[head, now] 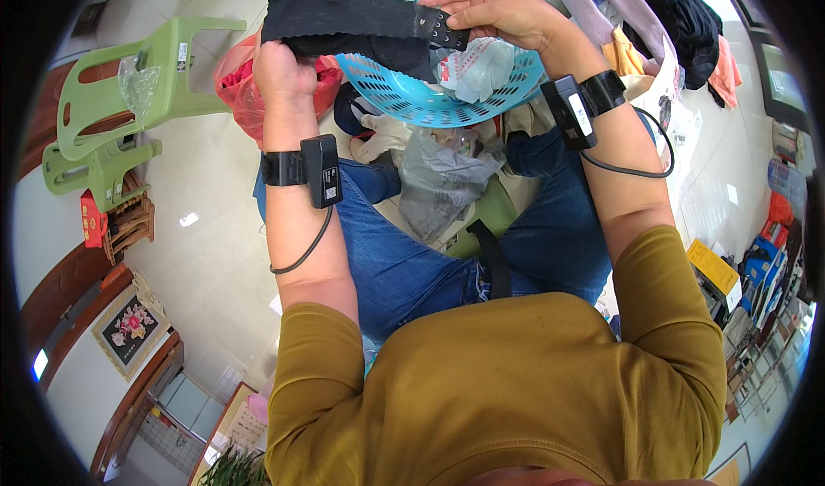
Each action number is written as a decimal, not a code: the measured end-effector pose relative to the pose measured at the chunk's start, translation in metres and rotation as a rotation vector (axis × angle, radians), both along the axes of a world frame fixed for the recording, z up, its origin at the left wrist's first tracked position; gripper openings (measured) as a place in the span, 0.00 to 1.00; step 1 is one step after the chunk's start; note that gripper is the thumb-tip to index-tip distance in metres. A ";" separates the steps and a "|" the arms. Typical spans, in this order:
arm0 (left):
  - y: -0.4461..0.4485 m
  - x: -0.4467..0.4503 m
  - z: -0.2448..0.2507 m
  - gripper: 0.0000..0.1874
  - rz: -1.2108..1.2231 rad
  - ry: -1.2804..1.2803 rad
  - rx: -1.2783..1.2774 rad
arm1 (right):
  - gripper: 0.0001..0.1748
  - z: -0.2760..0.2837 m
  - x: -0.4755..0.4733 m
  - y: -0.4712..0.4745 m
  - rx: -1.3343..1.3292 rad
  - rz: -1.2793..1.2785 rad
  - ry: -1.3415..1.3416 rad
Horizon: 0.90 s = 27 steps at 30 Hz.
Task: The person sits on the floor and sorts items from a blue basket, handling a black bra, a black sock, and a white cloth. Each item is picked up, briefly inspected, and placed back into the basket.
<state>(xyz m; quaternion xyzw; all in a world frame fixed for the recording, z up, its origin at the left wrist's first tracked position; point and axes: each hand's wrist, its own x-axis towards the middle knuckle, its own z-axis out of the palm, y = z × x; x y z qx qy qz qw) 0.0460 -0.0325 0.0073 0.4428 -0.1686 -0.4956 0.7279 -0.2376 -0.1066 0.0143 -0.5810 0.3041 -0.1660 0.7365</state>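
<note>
A black bra (351,19) is stretched between my two hands above a blue plastic basket (412,109) with a perforated wall. My left hand (283,70) grips its left end; the fingers are mostly hidden by the fabric. Between thumb and fingers, my right hand (499,9) pinches the back band where rows of small hooks or eyes show. Inside the basket, under the bra, lies a crumpled whitish plastic bag (480,70) with red print. A red plastic bag (242,93) holding red fabric stands beside my left wrist.
A grey plastic bag (445,176) sits on the floor between my legs. Green plastic chairs (171,80) stand at the left, one with a clear bag (138,86) on it. A pile of clothes (670,15) lies at the upper right. Boxes (715,270) line the right side.
</note>
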 end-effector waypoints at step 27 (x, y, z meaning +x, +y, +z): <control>0.005 0.024 0.011 0.18 -0.307 0.575 -0.397 | 0.47 -0.054 0.011 0.020 0.488 0.058 0.468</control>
